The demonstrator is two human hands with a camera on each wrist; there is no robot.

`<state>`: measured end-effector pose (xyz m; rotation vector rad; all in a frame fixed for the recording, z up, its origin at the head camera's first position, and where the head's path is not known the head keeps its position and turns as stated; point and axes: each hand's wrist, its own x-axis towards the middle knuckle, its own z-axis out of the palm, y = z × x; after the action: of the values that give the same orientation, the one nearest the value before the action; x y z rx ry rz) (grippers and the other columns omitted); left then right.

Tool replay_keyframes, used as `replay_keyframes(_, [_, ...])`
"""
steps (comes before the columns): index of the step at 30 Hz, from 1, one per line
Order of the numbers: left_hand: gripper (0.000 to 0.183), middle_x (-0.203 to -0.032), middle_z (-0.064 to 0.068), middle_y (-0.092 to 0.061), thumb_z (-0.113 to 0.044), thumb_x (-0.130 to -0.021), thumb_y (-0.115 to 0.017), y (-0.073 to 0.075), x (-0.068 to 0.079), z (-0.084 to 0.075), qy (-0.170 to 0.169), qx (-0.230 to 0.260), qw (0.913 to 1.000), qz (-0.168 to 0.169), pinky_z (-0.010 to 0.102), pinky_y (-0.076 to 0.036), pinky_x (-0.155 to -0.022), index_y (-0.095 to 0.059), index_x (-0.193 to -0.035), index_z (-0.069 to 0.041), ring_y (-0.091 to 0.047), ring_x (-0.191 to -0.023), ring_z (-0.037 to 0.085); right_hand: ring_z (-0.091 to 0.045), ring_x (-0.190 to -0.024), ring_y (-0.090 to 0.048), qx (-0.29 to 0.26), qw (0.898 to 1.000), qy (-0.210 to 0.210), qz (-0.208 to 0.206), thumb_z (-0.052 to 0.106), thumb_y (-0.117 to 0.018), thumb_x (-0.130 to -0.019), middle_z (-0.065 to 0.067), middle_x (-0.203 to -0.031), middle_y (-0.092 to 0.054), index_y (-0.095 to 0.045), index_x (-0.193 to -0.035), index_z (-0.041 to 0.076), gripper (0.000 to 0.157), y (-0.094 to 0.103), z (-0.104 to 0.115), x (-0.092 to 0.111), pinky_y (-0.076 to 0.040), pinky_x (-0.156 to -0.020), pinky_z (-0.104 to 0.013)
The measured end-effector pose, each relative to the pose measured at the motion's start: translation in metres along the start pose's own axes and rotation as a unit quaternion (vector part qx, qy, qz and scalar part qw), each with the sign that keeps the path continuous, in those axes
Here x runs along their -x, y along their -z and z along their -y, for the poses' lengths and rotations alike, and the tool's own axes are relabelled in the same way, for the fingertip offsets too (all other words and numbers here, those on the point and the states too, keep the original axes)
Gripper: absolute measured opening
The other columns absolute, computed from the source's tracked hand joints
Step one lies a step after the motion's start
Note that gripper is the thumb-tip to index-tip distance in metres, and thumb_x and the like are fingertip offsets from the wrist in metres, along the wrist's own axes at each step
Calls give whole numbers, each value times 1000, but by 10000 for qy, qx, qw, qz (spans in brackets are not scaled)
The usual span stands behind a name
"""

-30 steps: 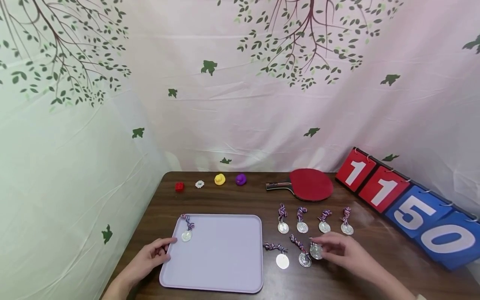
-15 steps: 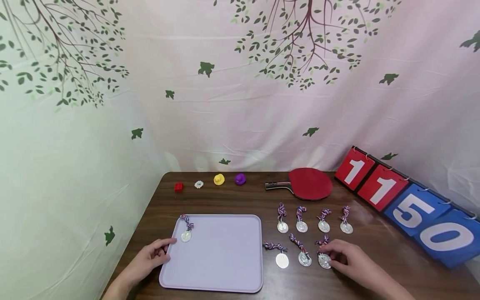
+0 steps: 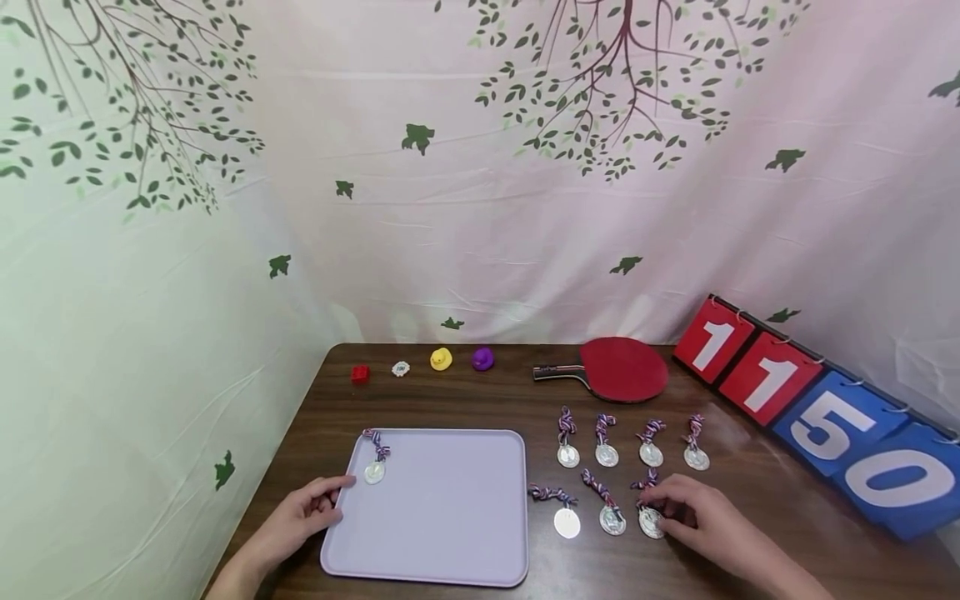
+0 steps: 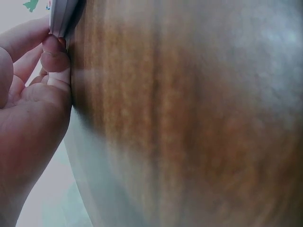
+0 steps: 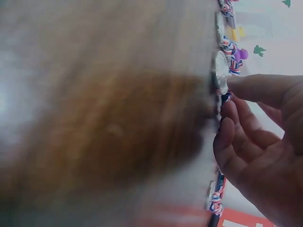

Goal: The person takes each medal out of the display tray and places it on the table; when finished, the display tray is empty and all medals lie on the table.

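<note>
My left hand (image 3: 296,518) is at the left rim of a pale lilac tray (image 3: 427,508), its thumb and curled fingers holding the edge. A silver medal (image 3: 374,472) with a knotted striped ribbon lies in the tray's upper left corner. Right of the tray, my right hand (image 3: 693,521) pinches the rim of another silver medal (image 3: 649,524) between thumb and fingers, low at the table. Its knotted ribbon points away from me, partly hidden by the fingers. Two more medals lie left of it in the near row, including a shiny one (image 3: 567,523).
Several medals (image 3: 651,454) form a row behind. Farther back lie a red table tennis paddle (image 3: 622,369), purple (image 3: 482,359) and yellow (image 3: 441,359) rubber ducks, a white chip (image 3: 401,368) and a red toy brick (image 3: 360,374). A flip scoreboard (image 3: 817,417) stands at right.
My right hand has shifted slightly right and nearer with the medal, away from its neighbour, then stayed nearly still. The left hand and tray keep their places.
</note>
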<state>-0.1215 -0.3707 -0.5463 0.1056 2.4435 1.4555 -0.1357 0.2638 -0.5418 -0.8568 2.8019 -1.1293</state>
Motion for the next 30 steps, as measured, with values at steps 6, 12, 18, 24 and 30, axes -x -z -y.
replay_keyframes(6, [43,-104,15,-49,-17,-87,-69,-1,1,1,-104,-47,9999,-52,25,-43,-70,-58,-128,-16,-48,-86,17,-2,-73,-51,55,9993,208,-296,7,-77,-78,13,-83,-55,-68,-101,25,30,-5,15,-20,-44,-59,-22])
replay_keyframes(12, [42,-103,14,-49,-17,-87,-69,-3,2,3,-179,-146,9997,-89,26,-43,-70,-58,-128,-16,-48,-86,18,-2,-75,-53,-130,9919,1177,-459,3,-73,-80,11,-85,-59,-69,-98,18,24,-32,45,-60,-45,-64,-22])
replay_keyframes(18, [42,-103,13,-51,-17,-87,-69,-4,2,5,-230,-220,9993,-174,25,-42,-71,-59,-128,-15,-49,-87,17,-2,-79,-54,118,9907,1335,-228,10,-72,-83,10,-88,-59,-70,-98,17,16,-67,81,-110,-46,-70,-23])
replay_keyframes(24, [42,-104,13,-52,-15,-87,-69,-8,0,8,-321,-140,9992,-209,25,-42,-72,-58,-128,-13,-49,-88,17,-4,-75,-56,218,9943,1016,221,12,-70,-82,9,-82,-59,-70,-97,14,15,-109,120,-153,-46,-67,-20])
replay_keyframes(30, [42,-101,12,-53,-16,-88,-69,-9,1,7,-211,-178,9993,-251,25,-43,-71,-58,-128,-15,-49,-87,17,-8,-77,-60,216,9909,1227,505,9,-69,-82,4,-82,-64,-70,-100,12,18,-143,150,-191,-45,-69,-19])
